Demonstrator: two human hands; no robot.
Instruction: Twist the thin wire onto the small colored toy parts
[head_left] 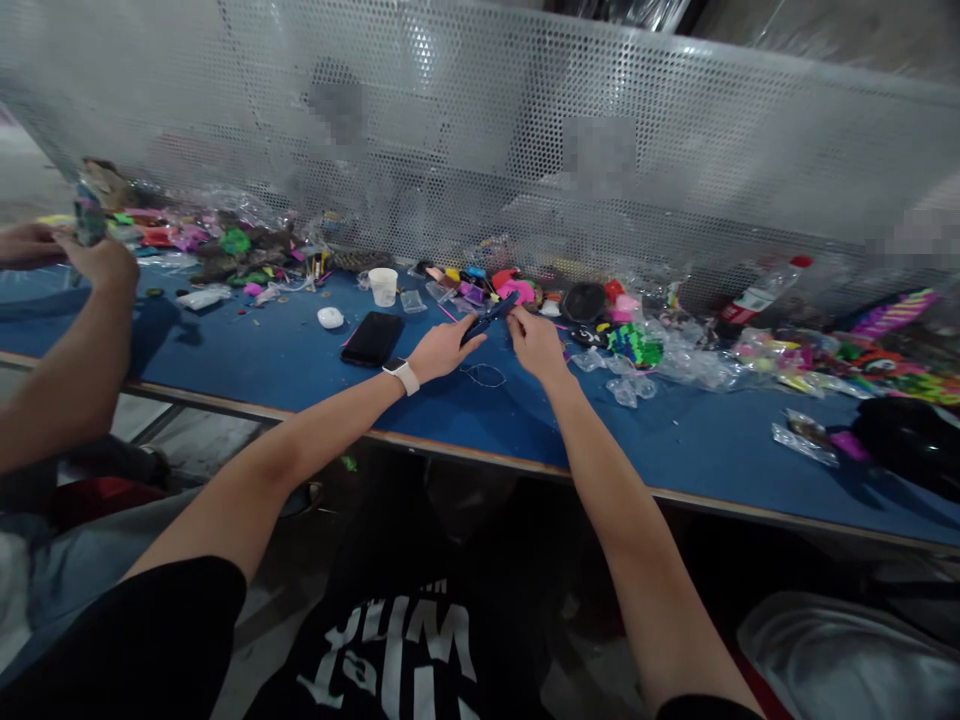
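My left hand [441, 350], with a white-banded watch [402, 374] at the wrist, is closed around a slim dark blue object [491, 316] that slants up to the right. Its kind is too small and blurred to tell. Close to its far end, my right hand [538, 342] has its fingers curled in a pinch; what they hold is hidden. On the blue table [442, 420] just below my hands lies a loop of thin pale thread or wire [484, 376]. A black phone [373, 338] lies left of my left hand. Beyond my right hand is a bright pink piece [516, 290].
A white cup [383, 286] and a small white case [330, 317] stand near the phone. Colourful small items and clear plastic line the perforated metal screen [465, 120]. A red-capped bottle [765, 295] leans at right. Another person's hands [101, 258] work at far left.
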